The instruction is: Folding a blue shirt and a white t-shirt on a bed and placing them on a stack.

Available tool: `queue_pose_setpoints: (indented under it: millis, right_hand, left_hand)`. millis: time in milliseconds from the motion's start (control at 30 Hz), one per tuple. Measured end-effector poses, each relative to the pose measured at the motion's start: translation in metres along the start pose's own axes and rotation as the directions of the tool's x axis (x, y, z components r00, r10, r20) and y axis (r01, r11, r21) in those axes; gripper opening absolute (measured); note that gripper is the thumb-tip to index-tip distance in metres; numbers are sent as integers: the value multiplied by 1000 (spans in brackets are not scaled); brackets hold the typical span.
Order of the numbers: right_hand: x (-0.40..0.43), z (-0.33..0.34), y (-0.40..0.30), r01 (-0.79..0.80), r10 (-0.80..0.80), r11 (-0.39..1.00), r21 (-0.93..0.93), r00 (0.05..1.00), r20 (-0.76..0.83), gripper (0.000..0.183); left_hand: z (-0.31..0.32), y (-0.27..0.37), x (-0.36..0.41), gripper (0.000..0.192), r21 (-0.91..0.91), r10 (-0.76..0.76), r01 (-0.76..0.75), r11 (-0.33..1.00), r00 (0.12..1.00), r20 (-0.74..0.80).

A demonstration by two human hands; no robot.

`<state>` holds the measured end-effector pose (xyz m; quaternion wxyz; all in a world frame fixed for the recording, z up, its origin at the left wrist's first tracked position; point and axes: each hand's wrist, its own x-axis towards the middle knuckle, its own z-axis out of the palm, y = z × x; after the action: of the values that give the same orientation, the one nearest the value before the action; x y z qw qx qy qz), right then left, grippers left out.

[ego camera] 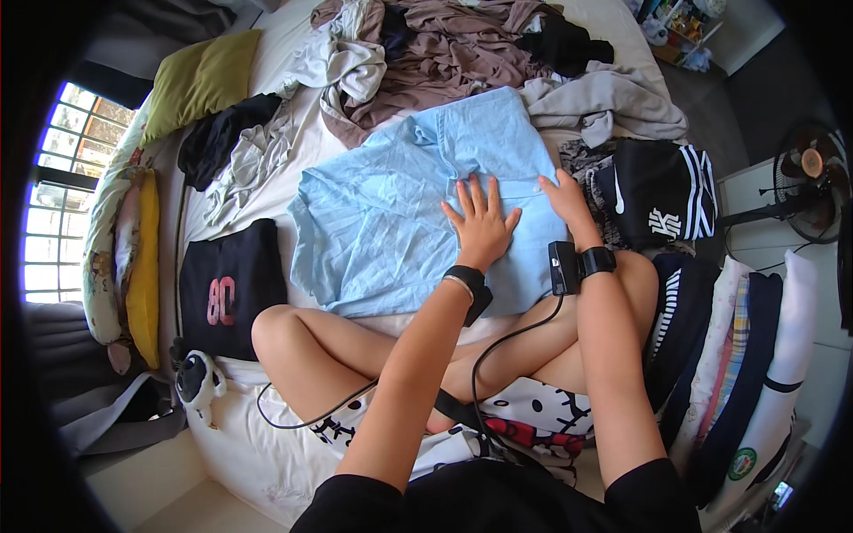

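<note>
A light blue shirt [386, 226] lies spread and creased on the bed before my crossed legs. My left hand [481, 223] rests flat on it, palm down, fingers apart. At the shirt's right edge is my right hand [565, 200], its fingertips on the cloth near a small button. Whether those fingers pinch the fabric cannot be told. Each wrist wears a black strap with a small box, and a black cable runs down from the right one.
A folded black garment [230, 293] is at the left, a folded black striped one [660, 193] at the right. Folded clothes [726, 353] stand in a row by my right side. Beyond the shirt are crumpled clothes [453, 53]. A fan [810, 166] stands far right, an olive pillow [203, 83] upper left.
</note>
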<state>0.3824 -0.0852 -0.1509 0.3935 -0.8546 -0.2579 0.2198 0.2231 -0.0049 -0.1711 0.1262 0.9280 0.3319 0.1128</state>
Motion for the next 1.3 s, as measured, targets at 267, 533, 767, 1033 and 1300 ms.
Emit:
queue_pose_setpoints:
  millis: [267, 533, 767, 1033, 1300]
  right_hand:
    - [-18, -19, -9, -481, 261, 828, 287, 785, 562, 59]
    - [-40, -30, -66, -183, 54, 970, 159, 802, 594, 85]
    - [-77, 35, -187, 249, -43, 932, -262, 795, 605, 85]
    - [-106, 144, -252, 276, -97, 950, -148, 707, 700, 76]
    - [-108, 213, -211, 475, -294, 875, -96, 677, 675, 77]
  left_hand:
    - [-20, -17, -5, 67, -122, 76, -65, 990, 993, 88]
    - [-85, -84, 6, 51, -795, 238, 528, 297, 766, 598]
    - [-126, -127, -11, 62, -749, 128, 531, -397, 840, 528]
    - [-173, -194, -38, 75, -805, -93, 554, -214, 808, 581]
    - [-146, -230, -38, 40, -703, -458, 711, -9, 622, 635]
